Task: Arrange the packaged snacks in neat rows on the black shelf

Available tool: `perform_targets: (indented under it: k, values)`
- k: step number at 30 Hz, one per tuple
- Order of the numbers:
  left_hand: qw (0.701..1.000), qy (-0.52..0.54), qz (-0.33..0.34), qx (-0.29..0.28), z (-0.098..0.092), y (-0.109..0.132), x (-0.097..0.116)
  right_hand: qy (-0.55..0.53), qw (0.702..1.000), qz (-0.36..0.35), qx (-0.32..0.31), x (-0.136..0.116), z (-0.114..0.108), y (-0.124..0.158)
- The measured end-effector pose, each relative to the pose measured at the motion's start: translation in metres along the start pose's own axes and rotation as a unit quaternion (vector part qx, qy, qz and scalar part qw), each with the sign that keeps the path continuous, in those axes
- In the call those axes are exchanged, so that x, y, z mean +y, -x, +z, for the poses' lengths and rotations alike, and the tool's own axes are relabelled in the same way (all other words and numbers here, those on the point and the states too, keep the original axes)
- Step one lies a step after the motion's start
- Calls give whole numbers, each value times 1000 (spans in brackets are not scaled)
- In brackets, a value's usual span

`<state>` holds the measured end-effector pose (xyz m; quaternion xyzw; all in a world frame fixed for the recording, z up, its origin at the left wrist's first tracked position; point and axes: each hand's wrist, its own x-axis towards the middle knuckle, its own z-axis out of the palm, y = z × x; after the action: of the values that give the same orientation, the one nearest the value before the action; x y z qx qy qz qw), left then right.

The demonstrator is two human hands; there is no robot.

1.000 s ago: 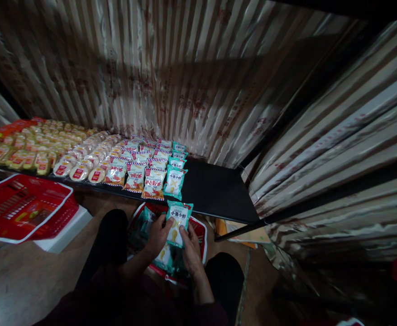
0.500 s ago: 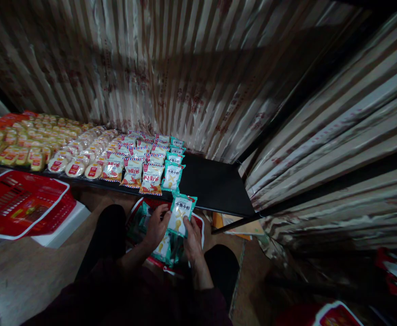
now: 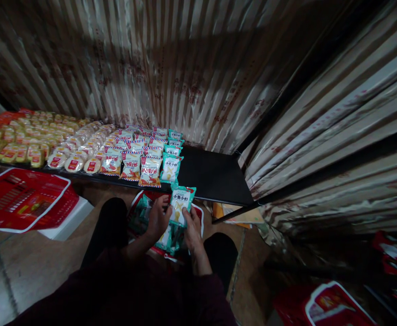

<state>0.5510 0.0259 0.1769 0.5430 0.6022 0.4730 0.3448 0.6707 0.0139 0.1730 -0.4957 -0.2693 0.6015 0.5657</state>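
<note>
My right hand (image 3: 193,227) grips a teal and white snack bag (image 3: 180,204) by its lower right side, thumb on the front. The bag is held upright, its printed front facing me. At its left edge is my left hand (image 3: 158,218), fingers apart and slightly curled; whether it touches the bag is unclear. Below both hands, a red basket (image 3: 202,222) with a white rim holds more teal bags (image 3: 165,240). Just beyond, a row of matching teal bags (image 3: 171,168) stands on a black shelf (image 3: 212,174).
Left of the teal row are red-striped snack bags (image 3: 150,170), round white packs (image 3: 73,164) and yellow packs (image 3: 36,156). A red basket (image 3: 18,199) rests by a white box (image 3: 67,222) on the floor. Another red basket (image 3: 334,290) is at lower right. Striped curtain (image 3: 191,68) hangs behind.
The view has shifted slightly, so the shelf goods sit a little higher. The bag stays in my right hand, and my left hand keeps nearly the same place beside it.
</note>
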Motion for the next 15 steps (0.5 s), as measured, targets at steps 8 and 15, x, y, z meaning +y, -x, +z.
perform_targets:
  k: [8,15]
  values:
    - [997,-20,66,-28,-1,15,19,137,986,-92,23,-10,4,10]
    - [957,245,-125,-98,-1,8,22,279,935,-220,-22,-15,6,18]
